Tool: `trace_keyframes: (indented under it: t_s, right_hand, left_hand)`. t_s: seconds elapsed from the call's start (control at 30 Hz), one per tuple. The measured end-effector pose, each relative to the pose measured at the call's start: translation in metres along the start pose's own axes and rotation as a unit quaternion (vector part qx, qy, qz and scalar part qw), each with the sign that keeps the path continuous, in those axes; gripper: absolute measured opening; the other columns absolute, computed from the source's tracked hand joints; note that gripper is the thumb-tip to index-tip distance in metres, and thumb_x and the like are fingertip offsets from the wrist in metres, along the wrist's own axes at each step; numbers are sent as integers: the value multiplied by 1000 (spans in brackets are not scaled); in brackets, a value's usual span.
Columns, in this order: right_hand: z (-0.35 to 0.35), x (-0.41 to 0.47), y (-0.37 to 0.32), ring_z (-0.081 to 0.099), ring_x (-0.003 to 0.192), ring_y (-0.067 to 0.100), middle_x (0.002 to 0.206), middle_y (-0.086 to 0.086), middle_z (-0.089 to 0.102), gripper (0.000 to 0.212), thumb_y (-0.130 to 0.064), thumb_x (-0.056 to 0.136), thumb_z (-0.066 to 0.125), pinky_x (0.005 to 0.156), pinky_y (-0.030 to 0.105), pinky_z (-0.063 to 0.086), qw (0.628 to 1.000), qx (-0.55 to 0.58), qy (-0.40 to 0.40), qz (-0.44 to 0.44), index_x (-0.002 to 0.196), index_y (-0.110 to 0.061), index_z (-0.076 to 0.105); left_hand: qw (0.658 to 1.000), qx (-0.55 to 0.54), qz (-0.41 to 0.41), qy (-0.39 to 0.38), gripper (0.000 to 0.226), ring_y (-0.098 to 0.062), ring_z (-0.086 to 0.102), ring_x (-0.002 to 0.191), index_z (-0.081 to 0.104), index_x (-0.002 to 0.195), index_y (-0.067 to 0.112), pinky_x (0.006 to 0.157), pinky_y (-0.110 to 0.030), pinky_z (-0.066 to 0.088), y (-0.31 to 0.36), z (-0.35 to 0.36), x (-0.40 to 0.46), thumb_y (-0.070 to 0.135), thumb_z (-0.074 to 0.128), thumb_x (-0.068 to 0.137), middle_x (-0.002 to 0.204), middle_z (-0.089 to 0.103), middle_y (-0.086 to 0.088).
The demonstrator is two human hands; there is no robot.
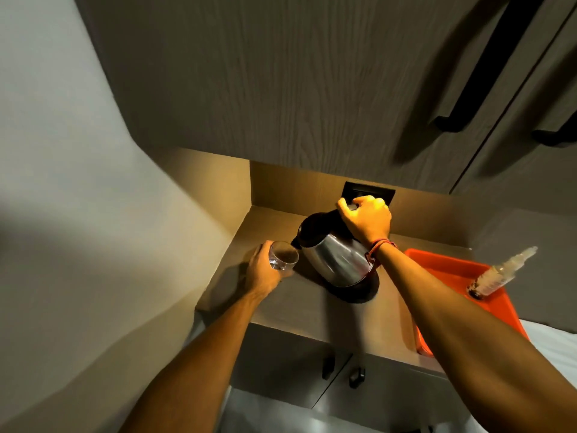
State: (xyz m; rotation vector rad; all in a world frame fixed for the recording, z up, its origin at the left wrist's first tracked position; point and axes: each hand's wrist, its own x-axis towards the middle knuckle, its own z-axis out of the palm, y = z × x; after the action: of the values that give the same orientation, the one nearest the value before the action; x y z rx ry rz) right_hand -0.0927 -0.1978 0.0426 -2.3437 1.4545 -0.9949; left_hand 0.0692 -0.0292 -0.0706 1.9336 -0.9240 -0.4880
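Observation:
A steel electric kettle (338, 259) with a black lid is tilted to the left above its black base (359, 292) on a small wooden counter. My right hand (367, 221) grips the kettle's handle from above. The black spout touches the rim of a clear drinking glass (282, 256) with a little water in it. My left hand (265, 270) holds that glass from the left side, just above the counter (296, 307).
An orange tray (452, 270) lies at the counter's right end with a clear bottle (499, 273) lying in it. A black wall socket (368, 192) sits behind the kettle. Cabinet doors with black handles hang overhead and below the counter. A plain wall closes the left side.

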Motion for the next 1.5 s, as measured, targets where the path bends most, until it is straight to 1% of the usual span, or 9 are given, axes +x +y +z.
trace_keyframes:
  t_s: [0.2,0.27,0.33,0.43,0.67,0.9,1.07,1.37,1.5]
  right_hand:
    - [14,-3,-52,33,40,18,44,-5,35,55,-58,84,56,47,15,17,973,-135,-17,-185,51,-15,55]
    - [19,-2,-60,41,39,21,47,-2,45,55,-60,86,50,46,17,25,962,-162,-44,-217,52,-17,49]
    - [23,-3,-67,44,39,20,47,-2,47,57,-61,87,44,46,19,33,956,-175,-58,-229,50,-18,44]
    - [24,-5,-75,36,37,14,44,-5,41,57,-60,88,42,46,18,26,949,-195,-73,-237,49,-18,41]
    - [24,-8,-88,25,34,9,42,-8,36,57,-60,86,44,45,16,17,934,-219,-65,-273,49,-16,48]
    - [25,-8,-88,36,37,12,46,-4,50,56,-58,90,45,44,16,19,922,-224,-70,-308,54,-16,56]
    - [21,-8,-91,43,37,14,45,-5,48,54,-57,91,46,44,16,22,916,-213,-67,-333,53,-19,51]
    - [16,-12,-93,34,33,13,41,-8,38,53,-52,89,56,45,12,12,908,-207,-40,-363,48,-22,39]
    - [15,-10,-89,39,34,14,42,-7,44,53,-54,90,51,44,14,15,906,-210,-44,-364,50,-20,45]
  left_hand:
    - [999,6,44,-1,67,-22,64,108,63,122,14,85,-35,58,-7,-18,-3,23,92,63,120,63,-4]
    - [999,14,53,0,63,-21,66,103,64,119,15,83,-34,59,-7,-21,-4,24,92,62,117,65,-3]
    - [998,21,54,-4,63,-17,65,99,64,119,16,76,-23,56,-8,-26,-6,26,91,63,116,65,-1]
    - [998,25,60,-18,63,-14,63,96,63,120,17,68,-8,43,-9,-30,-8,27,91,64,115,65,1]
    - [997,39,65,-21,67,-4,57,91,64,124,18,59,-1,38,-8,-34,-11,27,91,64,118,63,2]
    - [997,31,56,-36,78,-12,62,102,60,131,17,71,-6,40,-12,-32,-9,20,92,60,126,62,1]
    - [996,32,65,-45,74,-15,62,105,60,127,20,82,-23,52,-13,-33,-11,22,91,60,126,62,2]
    - [997,33,64,-39,68,-16,63,100,62,121,17,79,-30,56,-8,-33,-13,21,90,58,122,62,0]
    - [996,38,65,-39,70,-19,63,102,62,123,15,80,-30,56,-5,-33,-14,20,89,59,124,61,-1]
